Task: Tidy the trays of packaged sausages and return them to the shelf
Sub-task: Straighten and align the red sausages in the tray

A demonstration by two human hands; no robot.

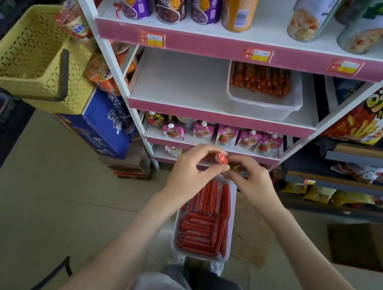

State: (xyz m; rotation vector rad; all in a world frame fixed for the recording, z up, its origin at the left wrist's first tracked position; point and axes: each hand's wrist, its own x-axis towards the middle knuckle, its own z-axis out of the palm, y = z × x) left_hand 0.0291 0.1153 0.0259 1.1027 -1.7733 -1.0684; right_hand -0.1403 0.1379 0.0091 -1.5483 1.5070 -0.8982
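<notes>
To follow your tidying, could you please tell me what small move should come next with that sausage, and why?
Probably lay the sausage, held between the left hand and right hand, into the floor tray alongside its far lengthwise row; the tray sits below, and its sausages lie in rows.

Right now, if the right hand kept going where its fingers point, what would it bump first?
Probably the red sausage the left hand pinches; the right hand looks nearly on it, depth unclear.

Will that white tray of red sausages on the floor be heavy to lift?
Probably heavyish: the white tray is packed with sausages. Its thin-looking plastic may bend, so lifting at both ends looks safer. The round sausages could roll if it tips.
</notes>
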